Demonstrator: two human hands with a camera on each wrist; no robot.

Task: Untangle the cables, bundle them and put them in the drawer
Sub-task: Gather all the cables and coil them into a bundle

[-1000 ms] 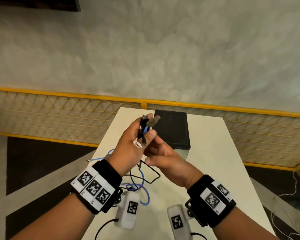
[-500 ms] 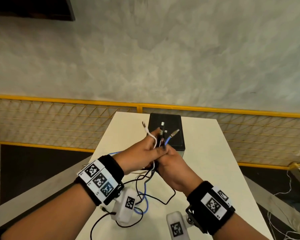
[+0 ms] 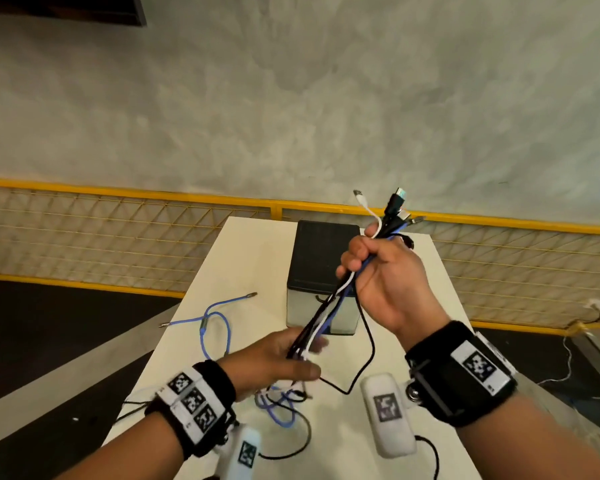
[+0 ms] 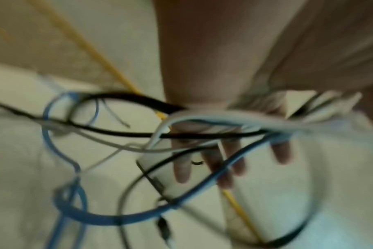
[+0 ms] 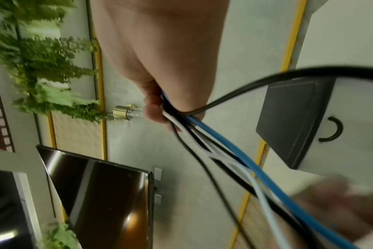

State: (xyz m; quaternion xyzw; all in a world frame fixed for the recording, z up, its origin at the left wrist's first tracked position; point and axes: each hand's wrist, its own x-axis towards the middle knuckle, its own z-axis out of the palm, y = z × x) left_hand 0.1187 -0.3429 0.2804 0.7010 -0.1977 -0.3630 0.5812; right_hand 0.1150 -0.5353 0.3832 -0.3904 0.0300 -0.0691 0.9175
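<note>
The right hand (image 3: 385,278) is raised above the white table (image 3: 250,258), its fist curled tight round the upper part of a cable bundle (image 3: 321,317) of black, white and blue leads, with the plugs sticking out above. The bundle slants down to the left hand (image 3: 274,358), lower and nearer, whose thumb and fingers loosely pinch it before a black-lidded box (image 3: 323,251).

Both wrists wear black bands (image 3: 430,379) with white square-code tags (image 3: 478,363), white cabled pods (image 3: 387,414) hanging beneath.
</note>
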